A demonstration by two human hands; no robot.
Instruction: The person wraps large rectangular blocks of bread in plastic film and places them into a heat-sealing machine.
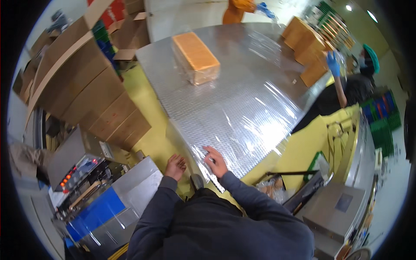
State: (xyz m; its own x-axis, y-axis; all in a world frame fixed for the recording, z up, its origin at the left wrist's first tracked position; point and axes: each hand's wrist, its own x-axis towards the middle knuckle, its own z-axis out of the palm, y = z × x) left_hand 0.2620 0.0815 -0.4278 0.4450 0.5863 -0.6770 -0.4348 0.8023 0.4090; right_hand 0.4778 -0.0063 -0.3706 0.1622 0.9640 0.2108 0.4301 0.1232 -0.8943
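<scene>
My right hand (215, 161) is at the near edge of a metal table (203, 112), its thumb and fingers apart, over clear plastic film (212, 175). Whether it touches the film I cannot tell. Off the table's edge to the left is my left hand (175, 167), its fingers loosely curled and apart, with nothing visible in them. Farther up the table lies a long loaf-shaped block (196, 52), orange-brown on top and wrapped in clear plastic. Neither hand is near it.
Several similar brown blocks (303, 41) stand at the far right edge. A co-worker (342, 93) with a blue glove is beside them; another, in orange (234, 12), is behind the table. Large cardboard boxes (82, 86) and a machine with lit displays (80, 169) are on the left.
</scene>
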